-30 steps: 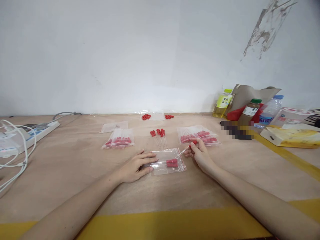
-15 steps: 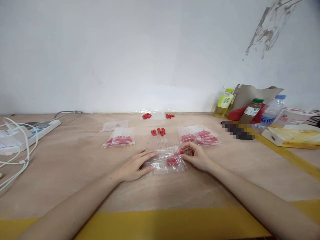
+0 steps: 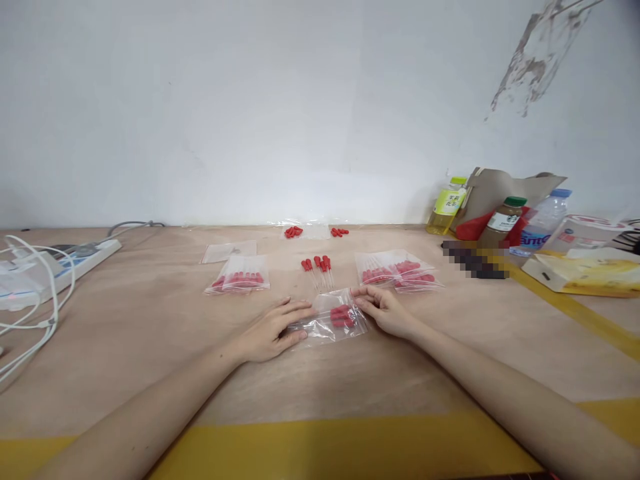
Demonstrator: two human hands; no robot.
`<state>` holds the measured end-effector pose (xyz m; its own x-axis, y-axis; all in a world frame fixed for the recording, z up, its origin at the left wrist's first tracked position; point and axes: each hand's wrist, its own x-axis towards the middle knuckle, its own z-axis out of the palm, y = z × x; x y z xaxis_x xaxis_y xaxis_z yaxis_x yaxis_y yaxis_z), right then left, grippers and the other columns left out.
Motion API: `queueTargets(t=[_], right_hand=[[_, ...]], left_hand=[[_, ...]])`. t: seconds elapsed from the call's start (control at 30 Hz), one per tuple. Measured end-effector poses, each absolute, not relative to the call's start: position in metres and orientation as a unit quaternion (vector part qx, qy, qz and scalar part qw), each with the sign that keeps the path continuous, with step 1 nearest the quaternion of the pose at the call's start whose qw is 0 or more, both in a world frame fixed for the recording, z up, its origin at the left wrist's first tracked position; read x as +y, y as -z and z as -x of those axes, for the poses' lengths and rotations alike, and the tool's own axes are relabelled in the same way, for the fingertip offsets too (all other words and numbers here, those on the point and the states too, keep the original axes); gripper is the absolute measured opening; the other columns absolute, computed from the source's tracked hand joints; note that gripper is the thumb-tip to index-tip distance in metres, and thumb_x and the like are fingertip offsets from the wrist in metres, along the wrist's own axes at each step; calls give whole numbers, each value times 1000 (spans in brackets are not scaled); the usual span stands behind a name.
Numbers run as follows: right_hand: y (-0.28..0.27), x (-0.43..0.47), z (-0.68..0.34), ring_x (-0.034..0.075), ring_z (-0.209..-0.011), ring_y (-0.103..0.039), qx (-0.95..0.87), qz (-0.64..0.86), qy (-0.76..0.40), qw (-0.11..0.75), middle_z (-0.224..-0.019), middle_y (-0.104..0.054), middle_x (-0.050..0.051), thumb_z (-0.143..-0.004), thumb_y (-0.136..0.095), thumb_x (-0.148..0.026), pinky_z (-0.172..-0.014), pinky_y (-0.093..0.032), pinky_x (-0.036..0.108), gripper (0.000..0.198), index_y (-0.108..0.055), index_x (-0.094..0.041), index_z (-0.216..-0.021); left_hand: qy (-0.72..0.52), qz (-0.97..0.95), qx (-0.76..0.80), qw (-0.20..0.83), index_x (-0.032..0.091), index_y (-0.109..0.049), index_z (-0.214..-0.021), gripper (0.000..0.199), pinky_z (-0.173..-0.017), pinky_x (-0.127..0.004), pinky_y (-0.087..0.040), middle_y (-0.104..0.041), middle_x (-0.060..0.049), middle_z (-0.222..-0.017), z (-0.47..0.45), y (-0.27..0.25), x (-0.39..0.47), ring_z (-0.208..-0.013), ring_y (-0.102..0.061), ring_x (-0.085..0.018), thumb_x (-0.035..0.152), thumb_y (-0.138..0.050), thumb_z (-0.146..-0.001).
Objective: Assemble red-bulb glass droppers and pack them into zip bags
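A clear zip bag lies flat in front of me with several glass droppers inside, their red rubber bulbs at its right end. Resting on the bag's left end is my left hand, open, fingers stretched out and thumb apart. My right hand is at the bag's right, mouth end, thumb and forefinger closed on its edge. Just beyond the bag lie several loose droppers with red bulbs and thin clear tubes.
Filled zip bags of red-bulbed droppers lie left and right. Behind the left ones is a flat zip bag. Loose red bulbs lie by the wall. A power strip with cables is left; bottles stand right.
The dropper at my right fingertips has gone fully into the bag, beside the other red bulbs. My right hand has shifted slightly left onto the bag's edge. My left hand stays put.
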<state>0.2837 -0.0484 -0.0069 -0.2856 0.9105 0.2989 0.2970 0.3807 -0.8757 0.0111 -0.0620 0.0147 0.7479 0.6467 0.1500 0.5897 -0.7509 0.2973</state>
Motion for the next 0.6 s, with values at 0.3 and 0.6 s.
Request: queueTargets(t=[0.3, 0.6], right_hand=[[-17, -1, -258, 12, -69, -57, -721, 585, -161, 335, -77, -64, 3, -69, -54, -19, -63, -42, 22, 12, -58, -16, -80], [-25, 56, -210, 18, -65, -61, -663, 691, -173, 229, -70, -65, 8, -62, -61, -22, -53, -41, 22, 15, -62, -13, -74]], left_hand=[[-110, -931, 326, 123, 30, -37, -130, 40, -108, -42, -17, -37, -2, -137, -11, -17, -62, -126, -33, -19, 38, -36, -90], [-103, -932, 321, 132, 29, -33, -132, 43, -109, -43, -15, -35, -2, -139, -10, -18, -63, -127, -32, -19, 38, -36, -91]])
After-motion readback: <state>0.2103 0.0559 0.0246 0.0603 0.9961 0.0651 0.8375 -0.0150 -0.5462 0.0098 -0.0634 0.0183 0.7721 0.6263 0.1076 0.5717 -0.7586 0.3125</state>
